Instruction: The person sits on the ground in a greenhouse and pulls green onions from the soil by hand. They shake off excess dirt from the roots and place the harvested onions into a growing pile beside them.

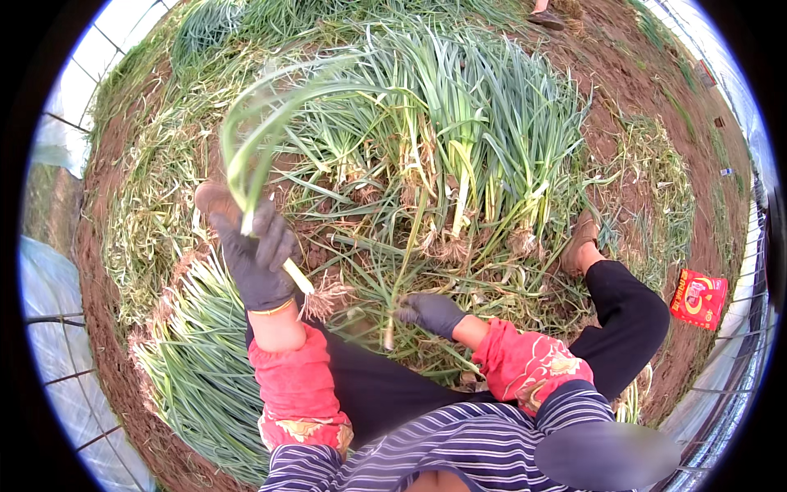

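Note:
My left hand [261, 264], in a dark glove, grips a green garlic or leek plant [299, 277] by its pale stem. Its root tuft [326, 298] hangs out below the palm, and its long leaves arch up and to the right, blurred. Lower and to the right, the fingertips of my gloved right hand [433, 313] pinch a long yellowish leaf [411, 252] with a pale base. In front of both hands lies a large heap of similar plants [455, 135], roots towards me. More plants with pale stems form a neat pile [203, 357] beside my left forearm.
Loose leaves and trimmings [369, 277] litter the soil between my feet. My shoe [581, 243] stands right of the heap. A red printed packet [699, 299] lies farther right. Another person's foot [546, 18] shows at the top. Plastic sheeting [55, 344] on a frame borders the ground.

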Tool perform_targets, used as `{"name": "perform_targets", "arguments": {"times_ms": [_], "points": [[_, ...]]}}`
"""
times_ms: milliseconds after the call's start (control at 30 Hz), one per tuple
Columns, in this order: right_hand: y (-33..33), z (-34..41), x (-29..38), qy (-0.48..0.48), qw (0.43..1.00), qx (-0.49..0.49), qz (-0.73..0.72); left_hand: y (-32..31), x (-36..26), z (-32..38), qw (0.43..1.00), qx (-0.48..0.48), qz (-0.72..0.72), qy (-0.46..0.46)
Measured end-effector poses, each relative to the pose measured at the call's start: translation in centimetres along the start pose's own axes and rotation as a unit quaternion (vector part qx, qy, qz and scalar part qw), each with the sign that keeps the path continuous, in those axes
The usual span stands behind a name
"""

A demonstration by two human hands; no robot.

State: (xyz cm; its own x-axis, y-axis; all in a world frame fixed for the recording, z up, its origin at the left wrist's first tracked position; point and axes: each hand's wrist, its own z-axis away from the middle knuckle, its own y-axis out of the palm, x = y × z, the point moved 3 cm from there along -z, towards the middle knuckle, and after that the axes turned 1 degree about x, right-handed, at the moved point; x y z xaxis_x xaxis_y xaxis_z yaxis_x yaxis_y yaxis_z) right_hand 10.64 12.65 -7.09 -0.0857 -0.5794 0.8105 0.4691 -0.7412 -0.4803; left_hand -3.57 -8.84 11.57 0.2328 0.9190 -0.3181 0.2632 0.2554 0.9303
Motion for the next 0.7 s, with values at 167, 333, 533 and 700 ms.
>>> {"name": "perform_targets", "arguments": {"times_ms": [167, 333, 533, 700], "points": [[-9.7, -8.5, -1.4, -0.078, 0.911, -0.404, -0.009, -3.0, 5.1, 0.9, 0.987, -0.142, -0.044, -0.06], [-13.0, -15.8, -2.7, 0.099, 0.947, -0.289, 0.102, -5.9, 7.8, 0.0, 0.97, -0.127, 0.017, -0.208], [-8.8, -10.0, 4.6, 0.132, 0.98, -0.106, -0.103, -9.3, 7.7, 0.0, 0.893, -0.302, -0.255, -0.217], [-4.8, -4.4, 5.2, 0.046, 0.98, -0.153, -0.116, -9.6, 11.1, 1.0, 0.775, -0.308, -0.469, -0.291]]}}
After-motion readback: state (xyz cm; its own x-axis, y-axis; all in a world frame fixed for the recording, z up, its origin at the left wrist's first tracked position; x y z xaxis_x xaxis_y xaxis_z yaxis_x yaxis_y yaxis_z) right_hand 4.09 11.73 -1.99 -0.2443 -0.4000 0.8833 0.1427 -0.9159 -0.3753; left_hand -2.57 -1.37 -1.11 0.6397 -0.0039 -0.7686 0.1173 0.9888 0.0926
